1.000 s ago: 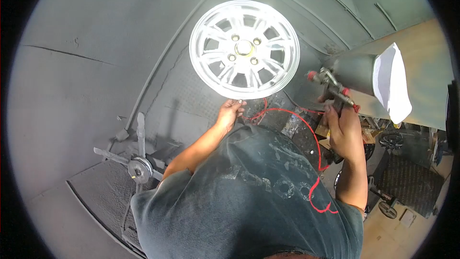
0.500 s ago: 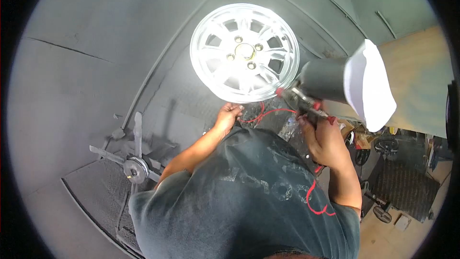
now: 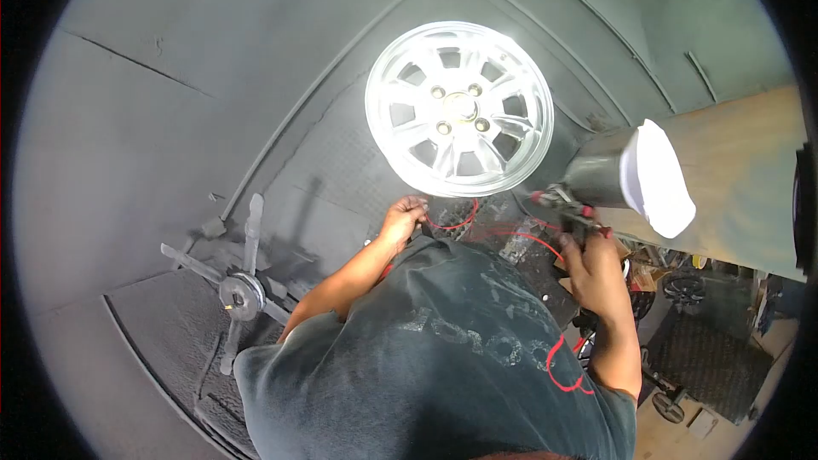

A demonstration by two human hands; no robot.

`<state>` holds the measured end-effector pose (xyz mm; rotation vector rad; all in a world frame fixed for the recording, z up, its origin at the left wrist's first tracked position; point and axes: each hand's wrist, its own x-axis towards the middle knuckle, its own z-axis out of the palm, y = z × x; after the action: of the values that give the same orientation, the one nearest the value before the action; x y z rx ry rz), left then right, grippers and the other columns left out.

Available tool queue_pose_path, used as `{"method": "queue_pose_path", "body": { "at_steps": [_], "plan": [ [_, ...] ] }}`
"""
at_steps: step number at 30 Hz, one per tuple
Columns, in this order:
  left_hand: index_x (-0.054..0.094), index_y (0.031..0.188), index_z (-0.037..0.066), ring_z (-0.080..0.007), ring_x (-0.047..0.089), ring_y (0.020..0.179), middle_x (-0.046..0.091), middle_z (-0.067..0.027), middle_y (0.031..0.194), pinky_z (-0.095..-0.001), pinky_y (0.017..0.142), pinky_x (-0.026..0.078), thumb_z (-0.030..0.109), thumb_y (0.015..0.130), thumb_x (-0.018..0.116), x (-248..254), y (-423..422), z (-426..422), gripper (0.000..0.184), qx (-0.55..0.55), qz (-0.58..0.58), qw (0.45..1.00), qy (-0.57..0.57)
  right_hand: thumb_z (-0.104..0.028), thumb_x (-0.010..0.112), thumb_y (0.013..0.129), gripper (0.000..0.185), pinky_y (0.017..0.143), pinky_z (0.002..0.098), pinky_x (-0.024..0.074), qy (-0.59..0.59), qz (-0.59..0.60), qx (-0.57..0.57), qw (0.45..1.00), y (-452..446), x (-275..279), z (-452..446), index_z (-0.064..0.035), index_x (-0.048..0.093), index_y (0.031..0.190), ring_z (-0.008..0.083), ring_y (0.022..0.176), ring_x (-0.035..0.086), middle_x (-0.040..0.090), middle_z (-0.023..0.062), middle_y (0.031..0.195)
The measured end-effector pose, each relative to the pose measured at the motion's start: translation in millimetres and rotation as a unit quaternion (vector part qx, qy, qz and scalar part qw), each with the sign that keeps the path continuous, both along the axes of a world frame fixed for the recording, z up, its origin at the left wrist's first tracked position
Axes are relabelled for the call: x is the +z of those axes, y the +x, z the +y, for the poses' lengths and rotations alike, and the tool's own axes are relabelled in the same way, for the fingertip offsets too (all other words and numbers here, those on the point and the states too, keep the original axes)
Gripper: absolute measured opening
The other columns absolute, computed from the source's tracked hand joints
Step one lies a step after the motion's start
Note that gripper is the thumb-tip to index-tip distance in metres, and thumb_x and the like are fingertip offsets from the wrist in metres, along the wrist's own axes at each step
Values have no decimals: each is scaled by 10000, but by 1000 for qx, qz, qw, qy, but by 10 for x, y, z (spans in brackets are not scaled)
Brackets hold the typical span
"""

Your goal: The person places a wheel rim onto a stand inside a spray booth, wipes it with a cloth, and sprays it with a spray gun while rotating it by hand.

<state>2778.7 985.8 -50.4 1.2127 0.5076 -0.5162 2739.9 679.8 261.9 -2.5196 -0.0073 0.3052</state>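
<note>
A bright silver wheel rim (image 3: 460,175) with several spokes and lug holes faces me in the upper middle. My right hand (image 3: 596,268) grips a spray gun (image 3: 573,209) to the lower right of the rim. The gun, slightly blurred, carries a dark grey cup (image 3: 596,179) topped by a white cover (image 3: 660,181). Below the rim's lower edge is my left hand (image 3: 404,221), its fingers closed on a thin red hose (image 3: 460,223); the exact grip is partly hidden. More of the hose loops toward the right hand.
Grey-coated walls (image 3: 170,136) surround the rim. At lower left stands a metal stand with flat arms (image 3: 243,296). A tan panel (image 3: 741,170) is on the right, with cluttered parts and a dark mat (image 3: 711,366) beneath it.
The rim has turned partway about its centre and sits a little further right and lower in view. The spray gun and right hand have also shifted right and down. My left hand stays below the rim.
</note>
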Motion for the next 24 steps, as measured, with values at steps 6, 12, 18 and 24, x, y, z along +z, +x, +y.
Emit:
{"method": "queue_pose_path", "body": {
  "at_steps": [6,12,18,24],
  "plan": [
    [645,1065,116,-57,563,762,639,52,909,-215,663,441,155,911,665,115,48,-38,160,-140,73,985,62,-151,573,956,233,782,444,453,116,-85,73,987,281,-25,334,78,606,926,447,890,563,596,298,938],
    [644,1092,116,-75,579,776,667,19,983,-260,668,473,149,924,623,127,232,107,172,-145,106,983,34,-122,544,968,246,824,427,452,98,-211,-19,972,573,-183,288,64,545,1129,428,899,573,610,276,977],
    [633,1121,91,-96,566,759,648,7,966,-260,665,481,220,960,535,50,872,635,228,5,68,996,61,-67,518,957,267,708,423,484,85,-175,-162,967,482,-63,63,60,522,1193,358,790,622,625,214,971],
    [613,1170,30,-170,616,870,663,-70,1048,-322,767,506,260,988,481,162,1577,843,321,61,-36,995,68,-56,509,973,226,552,280,405,213,-125,-151,957,372,-37,165,11,582,1176,91,589,477,605,49,814]
  ]
}}
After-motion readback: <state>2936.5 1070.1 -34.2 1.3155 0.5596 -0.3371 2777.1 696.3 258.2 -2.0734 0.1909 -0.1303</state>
